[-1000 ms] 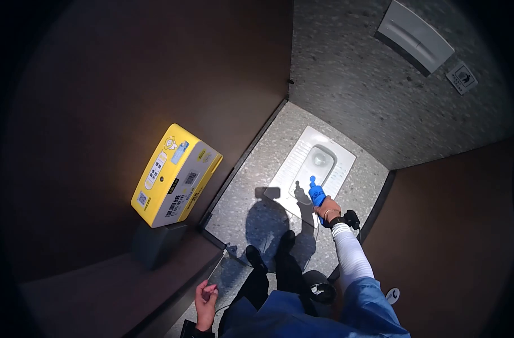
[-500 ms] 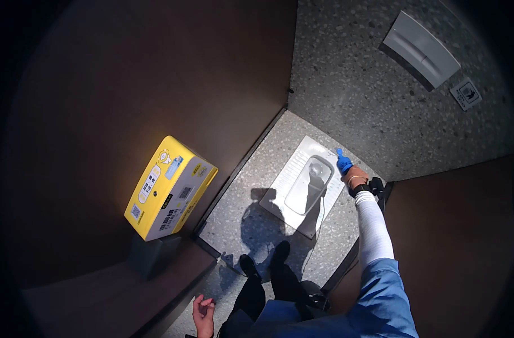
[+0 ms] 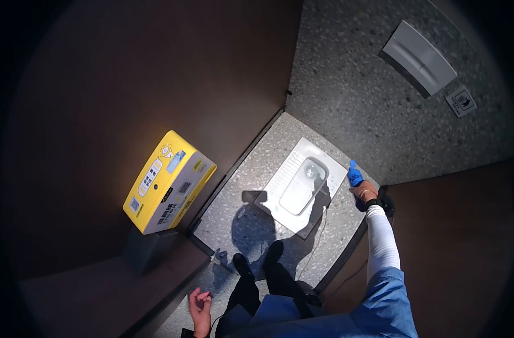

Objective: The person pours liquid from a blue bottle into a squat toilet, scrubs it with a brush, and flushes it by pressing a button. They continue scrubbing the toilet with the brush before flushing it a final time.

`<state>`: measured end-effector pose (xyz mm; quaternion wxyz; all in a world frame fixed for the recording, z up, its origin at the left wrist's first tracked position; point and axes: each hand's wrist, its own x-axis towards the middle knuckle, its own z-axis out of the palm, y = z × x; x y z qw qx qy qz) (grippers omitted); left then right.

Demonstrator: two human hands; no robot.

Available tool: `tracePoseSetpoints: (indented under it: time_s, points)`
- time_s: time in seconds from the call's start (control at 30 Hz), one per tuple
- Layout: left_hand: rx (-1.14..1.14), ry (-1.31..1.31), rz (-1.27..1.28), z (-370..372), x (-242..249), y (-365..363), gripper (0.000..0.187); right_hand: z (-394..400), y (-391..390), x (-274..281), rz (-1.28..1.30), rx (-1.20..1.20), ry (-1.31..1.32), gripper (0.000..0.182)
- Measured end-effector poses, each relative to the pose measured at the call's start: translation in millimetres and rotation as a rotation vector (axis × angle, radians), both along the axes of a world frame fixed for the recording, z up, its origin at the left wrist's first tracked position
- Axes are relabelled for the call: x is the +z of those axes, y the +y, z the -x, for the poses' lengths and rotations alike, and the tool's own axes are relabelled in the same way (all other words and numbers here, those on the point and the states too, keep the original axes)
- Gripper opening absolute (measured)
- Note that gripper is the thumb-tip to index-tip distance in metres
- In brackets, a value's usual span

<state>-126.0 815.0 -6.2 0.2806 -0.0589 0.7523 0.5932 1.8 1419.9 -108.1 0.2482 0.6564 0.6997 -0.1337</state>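
Observation:
My right hand [image 3: 365, 191] is stretched out at the right side of the stall, wrapped round a blue hand-held tool [image 3: 355, 176] with a narrow, rounded tip that points away from me. The tool's exact kind cannot be made out. To its left, a white squat toilet [image 3: 275, 198] is set in the speckled floor, its basin partly under my shadow. My left hand [image 3: 200, 312] hangs low beside my legs, fingers loosely bent and apart, with nothing in it.
A yellow and white dispenser box [image 3: 175, 183] with printed labels juts from the dark left partition [image 3: 172, 73]. A white panel [image 3: 419, 59] and a small sign [image 3: 461, 102] are on the stone wall. A thin cord [image 3: 320, 231] trails across the floor [image 3: 338, 248].
My right hand and the blue tool have moved right and slightly toward me, off the toilet's far corner. The tool's shadow has left the basin. My left hand has hardly moved.

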Motion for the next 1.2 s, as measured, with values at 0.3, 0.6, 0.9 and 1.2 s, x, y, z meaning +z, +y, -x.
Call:
tracePoseSetpoints:
  time_s: [0.3,0.6,0.9,1.2]
  points:
    - [0.041,0.007,0.114,-15,4,-6,0.04,76,31,-46,-0.039,0.174,-0.051,0.045]
    - [0.06,-0.012,0.089,-22,5,-7,0.04,41,1,-24,-0.091,0.012,0.142,0.062]
    - [-0.027,-0.009,-0.042,-8,1,-15,0.041,33,-82,-28,0.152,0.208,0.121,0.059]
    - [-0.108,0.0,-0.053,19,3,-75,0.043,47,-187,-49,0.296,0.333,-0.154,0.049]
